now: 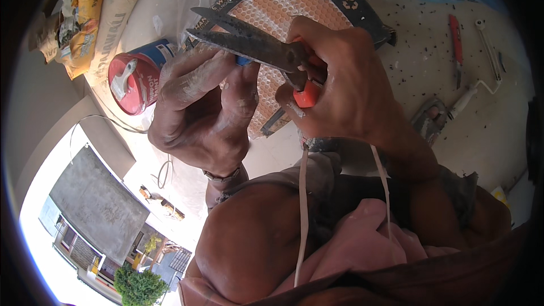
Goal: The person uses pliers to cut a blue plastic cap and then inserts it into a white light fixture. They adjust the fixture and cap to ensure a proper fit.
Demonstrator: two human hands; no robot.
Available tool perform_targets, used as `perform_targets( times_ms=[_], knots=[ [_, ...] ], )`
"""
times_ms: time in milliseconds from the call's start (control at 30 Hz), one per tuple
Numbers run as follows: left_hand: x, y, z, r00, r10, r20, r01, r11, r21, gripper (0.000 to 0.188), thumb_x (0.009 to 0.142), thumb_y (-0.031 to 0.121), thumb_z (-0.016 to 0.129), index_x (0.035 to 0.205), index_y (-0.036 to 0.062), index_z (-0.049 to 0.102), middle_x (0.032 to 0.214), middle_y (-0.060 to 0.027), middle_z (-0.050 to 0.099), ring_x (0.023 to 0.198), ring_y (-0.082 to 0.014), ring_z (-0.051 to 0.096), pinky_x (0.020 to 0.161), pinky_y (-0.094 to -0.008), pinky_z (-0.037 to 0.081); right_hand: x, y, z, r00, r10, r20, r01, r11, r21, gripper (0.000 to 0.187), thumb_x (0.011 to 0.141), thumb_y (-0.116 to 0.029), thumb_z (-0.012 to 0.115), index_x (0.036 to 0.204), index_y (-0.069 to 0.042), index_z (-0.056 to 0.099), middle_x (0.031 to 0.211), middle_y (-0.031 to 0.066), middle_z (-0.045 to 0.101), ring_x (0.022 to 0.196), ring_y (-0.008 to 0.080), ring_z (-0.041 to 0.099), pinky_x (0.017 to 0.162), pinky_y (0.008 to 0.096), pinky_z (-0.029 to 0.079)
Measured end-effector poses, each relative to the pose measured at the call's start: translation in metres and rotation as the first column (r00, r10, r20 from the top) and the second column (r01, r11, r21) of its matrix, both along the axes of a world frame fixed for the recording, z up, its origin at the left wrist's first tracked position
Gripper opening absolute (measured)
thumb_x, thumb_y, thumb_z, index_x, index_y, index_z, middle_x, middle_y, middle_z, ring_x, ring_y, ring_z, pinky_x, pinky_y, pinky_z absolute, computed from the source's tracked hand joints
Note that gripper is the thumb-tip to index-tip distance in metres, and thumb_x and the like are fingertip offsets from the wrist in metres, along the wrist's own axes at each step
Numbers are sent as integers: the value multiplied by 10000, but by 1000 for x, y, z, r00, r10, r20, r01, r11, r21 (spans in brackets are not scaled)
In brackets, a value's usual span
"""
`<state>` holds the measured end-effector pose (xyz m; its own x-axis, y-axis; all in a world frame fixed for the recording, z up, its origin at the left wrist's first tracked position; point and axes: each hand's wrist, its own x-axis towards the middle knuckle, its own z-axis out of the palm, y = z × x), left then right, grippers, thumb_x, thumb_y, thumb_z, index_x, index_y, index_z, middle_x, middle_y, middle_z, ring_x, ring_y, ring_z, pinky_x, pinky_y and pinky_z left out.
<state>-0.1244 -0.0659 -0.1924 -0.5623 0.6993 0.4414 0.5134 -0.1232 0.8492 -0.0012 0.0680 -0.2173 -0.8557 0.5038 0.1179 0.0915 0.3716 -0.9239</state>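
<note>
My right hand (354, 82) is wrapped round the orange handles of a pair of scissors (249, 48). Their dark, worn blades stand a little apart and point to the left. Just under the lower blade, my left hand (207, 110) pinches a small blue piece (243, 60) between thumb and fingers. Most of that piece is covered by the fingertips and the blade, so its kind does not show. Pale dust or dried plaster coats the left fingers. Both hands are raised above a bubble-wrapped carton (266, 17) with black printed edges.
A paint bucket (131, 82) with a red lid and a brush (122, 79) on it stands at the left, near torn paper sacks (90, 22). On the speckled floor at the right lie a red-handled knife (455, 45), a wrench (487, 45) and a bent-wire roller frame (490, 88).
</note>
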Motion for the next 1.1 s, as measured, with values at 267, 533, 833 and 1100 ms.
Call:
perform_targets(
  times_ms=[267, 533, 833, 1100],
  knots=[
    [1, 14, -13, 877, -87, 472, 3, 985, 175, 278, 913, -84, 605, 1189, -57, 585, 1232, -272, 626, 974, -274, 708, 814, -360, 619, -5, -2, -3, 994, 18, 105, 28, 909, -416, 365, 659, -60, 752, 955, -24, 542, 703, 96, 531, 615, 172, 509, 609, 302, 438],
    [5, 13, -19, 753, -176, 634, -30, 953, 300, 334, 867, -94, 692, 1184, -52, 596, 1244, -269, 630, 1071, -276, 676, 924, -392, 577, -7, -11, -3, 998, -51, 44, 58, 983, -175, 366, 659, -80, 743, 953, -19, 534, 685, 115, 547, 594, 251, 574, 575, 361, 455],
    [1, 8, -17, 790, -92, 606, -47, 977, 209, 303, 865, -23, 736, 1152, -63, 649, 1156, -259, 681, 1046, -265, 684, 971, -376, 531, -5, -7, 0, 996, -63, 56, 69, 991, -115, 359, 666, -96, 747, 935, -15, 523, 687, 138, 560, 607, 286, 600, 577, 397, 465],
    [-2, 6, -14, 884, -71, 463, -9, 986, 169, 299, 865, 46, 766, 1128, -73, 687, 1161, -253, 680, 1056, -260, 669, 961, -358, 516, -2, -8, 1, 997, -44, 57, 50, 993, -111, 393, 653, -93, 789, 945, -22, 536, 678, 121, 567, 572, 249, 585, 556, 372, 461]
  ],
)
